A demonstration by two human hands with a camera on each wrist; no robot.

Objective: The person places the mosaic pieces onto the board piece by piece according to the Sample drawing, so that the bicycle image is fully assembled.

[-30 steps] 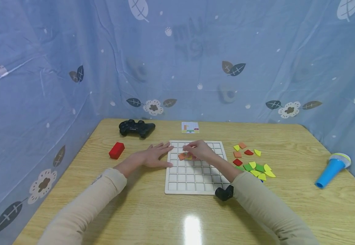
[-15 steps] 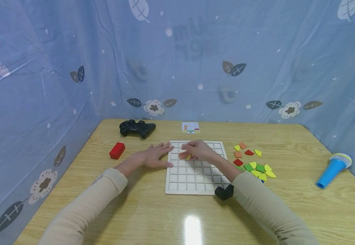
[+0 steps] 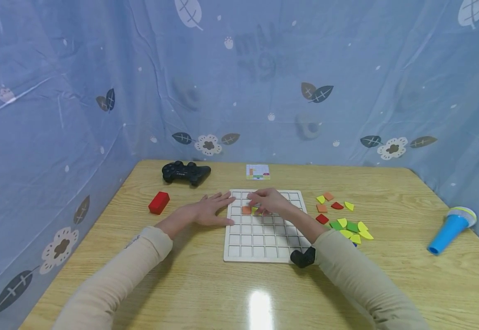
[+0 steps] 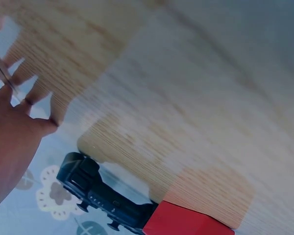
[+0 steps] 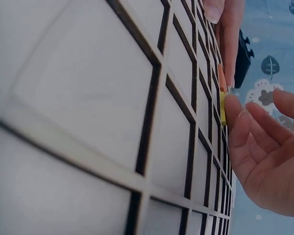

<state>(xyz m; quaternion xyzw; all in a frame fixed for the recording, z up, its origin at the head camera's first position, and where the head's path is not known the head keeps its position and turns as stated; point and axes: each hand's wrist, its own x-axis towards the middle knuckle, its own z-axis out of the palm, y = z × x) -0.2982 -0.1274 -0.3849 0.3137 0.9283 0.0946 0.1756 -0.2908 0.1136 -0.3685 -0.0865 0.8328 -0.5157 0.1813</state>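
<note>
A white grid board (image 3: 245,251) lies on the table. My left hand (image 3: 208,211) rests at its left edge, fingers spread, the fingertips on the rim. Inside the grid, an orange square tile (image 3: 246,210) sits in a cell beside a yellow tile (image 3: 254,211). Over the yellow tile is my right hand (image 3: 270,201); in the right wrist view its fingertips touch that yellow tile (image 5: 223,108), and the thumb stands apart. The right hand hides part of the yellow tile and the cells behind it in the head view.
Loose green, yellow, red and orange tiles (image 3: 352,227) lie right of the board. A patterned card (image 3: 258,172) is behind it. To the left are a black game controller (image 3: 186,173) and a red block (image 3: 158,202); a blue toy microphone (image 3: 450,231) lies far right.
The orange tile, tilted a second ago, now lies square in its cell with the yellow tile beside it. My right fingers have shifted slightly; the left hand has stayed in place.
</note>
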